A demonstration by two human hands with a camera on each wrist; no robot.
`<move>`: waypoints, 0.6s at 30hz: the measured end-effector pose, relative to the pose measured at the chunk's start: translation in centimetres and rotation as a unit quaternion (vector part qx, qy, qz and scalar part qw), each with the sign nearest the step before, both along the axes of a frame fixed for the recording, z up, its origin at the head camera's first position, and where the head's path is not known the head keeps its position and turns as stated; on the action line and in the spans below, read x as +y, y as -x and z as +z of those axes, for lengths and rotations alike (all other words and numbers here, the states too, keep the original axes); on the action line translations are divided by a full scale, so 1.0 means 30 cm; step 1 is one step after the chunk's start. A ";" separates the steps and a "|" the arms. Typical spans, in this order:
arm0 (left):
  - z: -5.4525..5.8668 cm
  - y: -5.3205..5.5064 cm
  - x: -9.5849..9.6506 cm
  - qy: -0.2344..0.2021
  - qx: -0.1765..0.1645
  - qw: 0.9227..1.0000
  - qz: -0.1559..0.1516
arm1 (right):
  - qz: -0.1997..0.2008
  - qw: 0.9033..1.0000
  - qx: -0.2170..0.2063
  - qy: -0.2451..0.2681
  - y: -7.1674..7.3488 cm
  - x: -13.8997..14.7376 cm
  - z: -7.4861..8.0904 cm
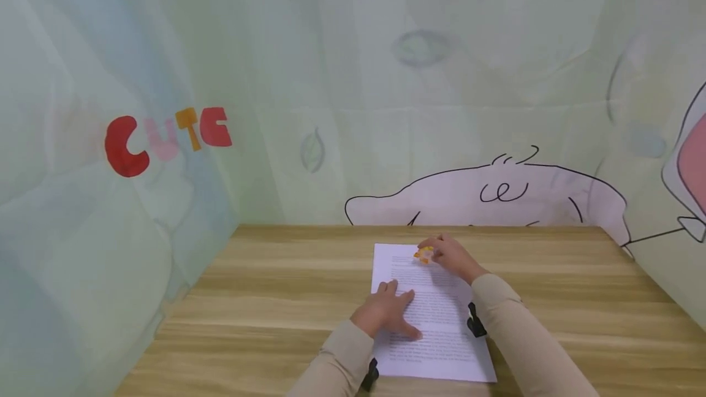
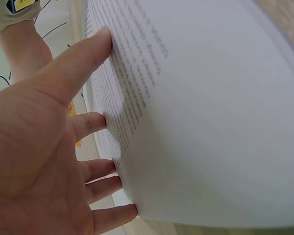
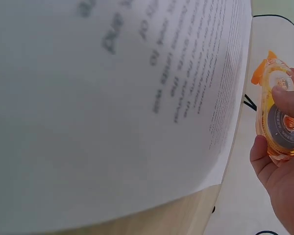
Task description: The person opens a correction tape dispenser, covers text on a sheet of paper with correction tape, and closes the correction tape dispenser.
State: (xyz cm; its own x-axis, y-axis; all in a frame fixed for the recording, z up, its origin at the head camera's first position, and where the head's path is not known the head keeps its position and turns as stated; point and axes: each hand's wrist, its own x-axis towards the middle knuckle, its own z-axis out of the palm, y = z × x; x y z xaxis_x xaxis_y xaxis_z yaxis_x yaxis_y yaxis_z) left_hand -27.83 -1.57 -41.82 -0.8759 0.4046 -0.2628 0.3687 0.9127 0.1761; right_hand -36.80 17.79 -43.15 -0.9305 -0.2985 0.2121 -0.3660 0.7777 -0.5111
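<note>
With twelve o'clock as the far side of the table (image 1: 276, 299), a printed sheet of paper (image 1: 441, 314) lies on it, lengthwise from twelve to six. The left hand (image 1: 388, 311) rests at the paper's nine o'clock side, fingers spread wide and relaxed, fingertips touching the page; its thumb stretches toward four o'clock across the printed lines. It grasps nothing.

The right hand (image 1: 452, 258) is at one o'clock on the page, its fingers curled and gripping a correction tape (image 1: 424, 255), with the thumb pressed against the clear, orange-tinted case. The correction tape is over the paper's twelve o'clock end, toward one o'clock from the left hand. In the right wrist view, its orange tip (image 3: 258, 72) points toward eleven o'clock. Whether that tip touches the page, I cannot tell.

Both arms wear beige sleeves (image 1: 529, 336), the left reaching in from seven o'clock and the right from five. Behind the table hangs a pale green cloth (image 1: 358, 90), with colored letters reading "CUTE" (image 1: 215, 127) at ten o'clock from the paper and a pink cartoon figure (image 1: 452, 195) near twelve.
</note>
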 end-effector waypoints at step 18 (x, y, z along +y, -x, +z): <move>-0.002 0.000 -0.004 0.004 -0.002 1.000 0.007 | 0.022 0.997 0.047 -0.055 -0.028 -0.042 0.005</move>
State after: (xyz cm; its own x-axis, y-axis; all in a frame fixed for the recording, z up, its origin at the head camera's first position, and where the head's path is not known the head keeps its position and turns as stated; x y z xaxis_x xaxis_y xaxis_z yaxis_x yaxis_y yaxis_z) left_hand -27.84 -1.68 -41.89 -0.8806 0.3897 -0.2695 0.3546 0.9193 0.1705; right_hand -35.95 16.53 -42.99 -0.8941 -0.3639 0.2612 -0.4423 0.8094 -0.3863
